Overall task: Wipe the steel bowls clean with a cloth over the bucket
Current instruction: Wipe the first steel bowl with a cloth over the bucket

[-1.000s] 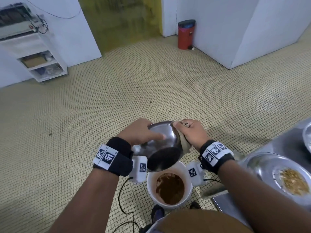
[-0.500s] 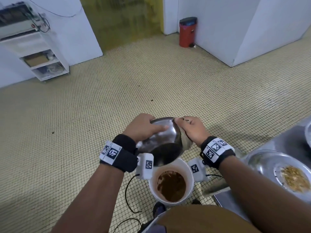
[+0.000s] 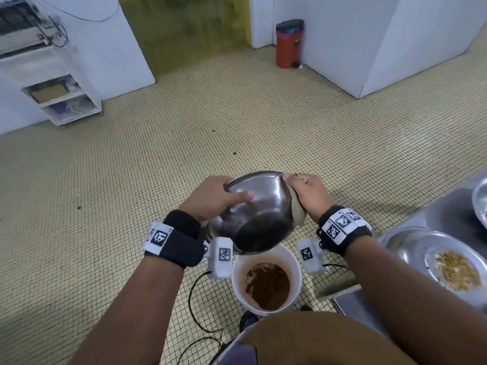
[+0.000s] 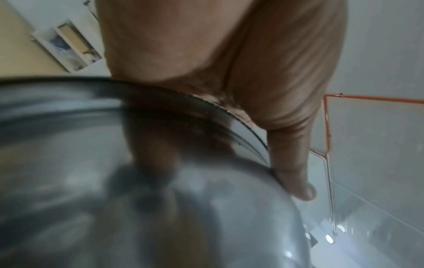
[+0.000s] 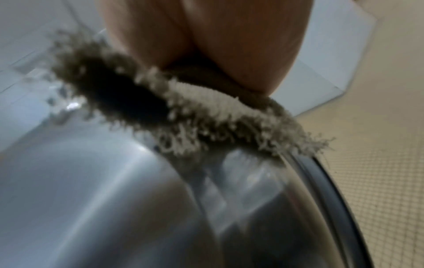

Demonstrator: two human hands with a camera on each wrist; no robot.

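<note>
Steel bowl (image 3: pixel 257 214) is gripped by the left hand (image 3: pixel 210 198) over the bucket (image 3: pixel 266 280), the right hand (image 3: pixel 308 196) clamping the cloth (image 3: pixel 297 214) on its 3 o'clock rim, wiping unfinished; a soiled plate (image 3: pixel 411 248) waits on the worktop (image 3: pixel 442 214).

Between the hands, a shiny grey steel bowl (image 3: pixel 259 212); a beige cloth (image 3: pixel 297 213) under the right hand; below them a white bucket (image 3: pixel 238 275) of brown slop; yellow-tiled floor (image 3: pixel 131 180).
</note>
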